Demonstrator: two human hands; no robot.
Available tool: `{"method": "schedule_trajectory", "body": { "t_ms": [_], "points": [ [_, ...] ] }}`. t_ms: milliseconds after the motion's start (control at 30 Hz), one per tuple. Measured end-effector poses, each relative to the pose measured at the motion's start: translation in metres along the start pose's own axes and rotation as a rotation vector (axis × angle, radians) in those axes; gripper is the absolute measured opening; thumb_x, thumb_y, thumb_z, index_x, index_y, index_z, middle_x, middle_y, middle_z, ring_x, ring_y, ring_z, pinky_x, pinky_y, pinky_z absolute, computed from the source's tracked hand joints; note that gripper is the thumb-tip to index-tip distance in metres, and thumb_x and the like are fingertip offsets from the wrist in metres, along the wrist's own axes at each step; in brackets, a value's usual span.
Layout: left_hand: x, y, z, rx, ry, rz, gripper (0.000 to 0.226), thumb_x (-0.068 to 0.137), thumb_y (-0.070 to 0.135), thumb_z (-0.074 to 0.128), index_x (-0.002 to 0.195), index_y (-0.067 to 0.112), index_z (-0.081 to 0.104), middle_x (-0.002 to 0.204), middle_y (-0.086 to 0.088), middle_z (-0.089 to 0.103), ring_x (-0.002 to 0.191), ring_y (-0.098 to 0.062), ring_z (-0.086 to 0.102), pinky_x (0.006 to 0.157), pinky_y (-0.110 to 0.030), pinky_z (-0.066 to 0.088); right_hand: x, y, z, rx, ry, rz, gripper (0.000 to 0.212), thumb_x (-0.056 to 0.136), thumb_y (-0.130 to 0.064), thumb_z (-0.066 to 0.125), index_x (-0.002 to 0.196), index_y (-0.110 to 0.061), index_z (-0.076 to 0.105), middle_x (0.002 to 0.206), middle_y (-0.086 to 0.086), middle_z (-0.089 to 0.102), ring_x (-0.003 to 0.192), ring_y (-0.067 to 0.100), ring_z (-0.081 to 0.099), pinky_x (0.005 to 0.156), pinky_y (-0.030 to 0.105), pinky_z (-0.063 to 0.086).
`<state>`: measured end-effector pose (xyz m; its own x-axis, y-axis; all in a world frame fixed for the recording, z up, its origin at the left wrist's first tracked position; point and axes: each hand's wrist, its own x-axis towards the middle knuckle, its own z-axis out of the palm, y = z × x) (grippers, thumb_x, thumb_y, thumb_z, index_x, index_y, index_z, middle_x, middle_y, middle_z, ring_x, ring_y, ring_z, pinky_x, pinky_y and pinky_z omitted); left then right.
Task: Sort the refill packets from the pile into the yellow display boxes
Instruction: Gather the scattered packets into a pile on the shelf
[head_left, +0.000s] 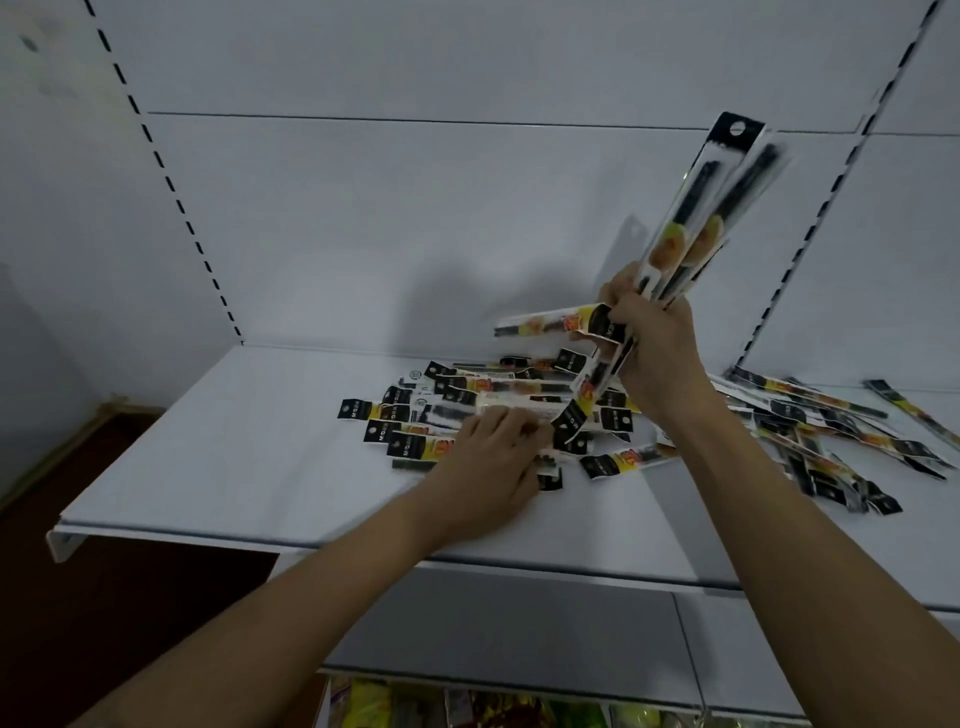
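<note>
A person's right hand (657, 343) gripped a bunch of refill packets (698, 218), holding them raised and fanned upward above a white metal shelf (218, 457), with a few more packets jutting sideways and downward from the same fist. The left hand (491, 462) lay palm-down on the pile of packets (483, 402) scattered across the shelf, its fingers resting on the packets; whether they pinched one could not be told. The pile lay directly under and between the two hands, while a second spread of packets (831, 431) extended to the right of the right forearm. Brightly coloured goods (467, 706) showed on a lower shelf, at the bottom edge.
</note>
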<state>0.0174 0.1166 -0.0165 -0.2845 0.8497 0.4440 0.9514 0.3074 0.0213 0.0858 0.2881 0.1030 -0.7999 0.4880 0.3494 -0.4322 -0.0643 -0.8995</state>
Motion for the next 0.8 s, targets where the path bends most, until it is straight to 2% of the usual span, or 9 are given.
{"method": "schedule_trajectory", "body": {
  "t_ms": [100, 200, 300, 367, 467, 567, 667, 733, 800],
  "points": [
    [-0.001, -0.004, -0.012, -0.066, 0.312, 0.095, 0.022, 0.087, 0.015, 0.058, 0.109, 0.013, 0.064, 0.109, -0.008, 0.063, 0.102, -0.028, 0.056, 0.086, -0.045, 0.048, 0.001, -0.004, 0.005, 0.114, -0.175, 0.082, 0.018, 0.070, 0.003, 0.043, 0.073, -0.015, 0.046, 0.066, -0.006, 0.045, 0.058, 0.012, 0.043, 0.056, 0.029, 0.046],
    [-0.008, -0.010, -0.033, -0.055, 0.690, 0.028, 0.027, 0.080, 0.017, 0.071, 0.102, 0.015, 0.055, 0.105, -0.006, 0.059, 0.093, -0.026, 0.056, 0.079, -0.037, 0.045, -0.002, 0.001, 0.009, -0.090, -0.366, 0.302, 0.015, 0.073, 0.002, 0.049, 0.071, -0.012, 0.046, 0.067, -0.002, 0.045, 0.060, 0.014, 0.049, 0.056, 0.030, 0.054],
    [-0.015, -0.029, -0.030, -0.037, 0.431, -0.085, 0.044, 0.086, 0.044, 0.069, 0.114, 0.012, 0.060, 0.116, -0.008, 0.060, 0.106, -0.026, 0.056, 0.090, -0.040, 0.045, -0.009, 0.014, 0.009, -0.583, -0.557, 0.413, 0.020, 0.090, 0.000, 0.053, 0.075, -0.010, 0.044, 0.070, 0.004, 0.044, 0.063, 0.018, 0.049, 0.060, 0.031, 0.054],
    [-0.020, -0.040, -0.023, -0.108, 0.173, -0.025, 0.038, 0.092, 0.045, 0.062, 0.117, 0.016, 0.064, 0.111, -0.005, 0.068, 0.098, -0.027, 0.063, 0.081, -0.042, 0.053, -0.012, 0.024, 0.010, -0.921, -0.661, 0.397, 0.017, 0.095, -0.009, 0.054, 0.081, -0.007, 0.043, 0.072, 0.003, 0.049, 0.061, 0.018, 0.051, 0.058, 0.029, 0.051],
    [-0.024, -0.047, -0.018, -0.038, 0.136, 0.030, 0.033, 0.092, 0.045, 0.060, 0.109, 0.020, 0.074, 0.105, 0.001, 0.071, 0.096, -0.023, 0.062, 0.072, -0.036, 0.051, -0.013, 0.036, 0.006, -1.295, -0.643, 0.246, 0.013, 0.098, -0.027, 0.055, 0.093, -0.016, 0.052, 0.084, -0.001, 0.058, 0.071, 0.017, 0.055, 0.060, 0.030, 0.044],
    [-0.029, -0.050, -0.024, 0.020, 0.297, 0.006, 0.055, 0.078, 0.065, 0.066, 0.114, 0.023, 0.066, 0.106, 0.002, 0.065, 0.096, -0.021, 0.056, 0.076, -0.038, 0.049, -0.018, 0.038, 0.011, -1.270, -0.550, 0.103, 0.023, 0.100, -0.041, 0.054, 0.102, -0.018, 0.055, 0.089, 0.000, 0.062, 0.075, 0.019, 0.059, 0.064, 0.034, 0.047],
    [-0.035, -0.045, -0.036, 0.042, 0.507, 0.095, 0.071, 0.075, 0.073, 0.066, 0.118, 0.020, 0.051, 0.117, -0.001, 0.051, 0.103, -0.023, 0.052, 0.088, -0.036, 0.042, -0.024, 0.042, 0.025, -1.283, -0.621, 0.099, 0.030, 0.095, -0.052, 0.058, 0.103, -0.023, 0.054, 0.089, -0.006, 0.062, 0.075, 0.011, 0.058, 0.065, 0.031, 0.048],
    [-0.035, -0.040, -0.043, 0.051, 0.470, 0.195, 0.082, 0.074, 0.076, 0.065, 0.131, 0.019, 0.045, 0.130, -0.006, 0.046, 0.121, -0.027, 0.048, 0.105, -0.039, 0.037, -0.030, 0.047, 0.037, -1.262, -0.733, 0.097, 0.031, 0.091, -0.049, 0.066, 0.107, -0.026, 0.052, 0.095, -0.012, 0.061, 0.083, 0.006, 0.059, 0.074, 0.032, 0.052],
    [-0.038, -0.039, -0.042, 0.047, 0.273, 0.193, 0.098, 0.074, 0.079, 0.062, 0.146, 0.019, 0.035, 0.147, -0.009, 0.041, 0.139, -0.031, 0.038, 0.117, -0.048, 0.027, -0.035, 0.048, 0.045, -1.086, -0.838, 0.104, 0.038, 0.086, -0.040, 0.075, 0.111, -0.036, 0.048, 0.102, -0.026, 0.054, 0.092, -0.011, 0.056, 0.079, 0.015, 0.047]
  ]
}}
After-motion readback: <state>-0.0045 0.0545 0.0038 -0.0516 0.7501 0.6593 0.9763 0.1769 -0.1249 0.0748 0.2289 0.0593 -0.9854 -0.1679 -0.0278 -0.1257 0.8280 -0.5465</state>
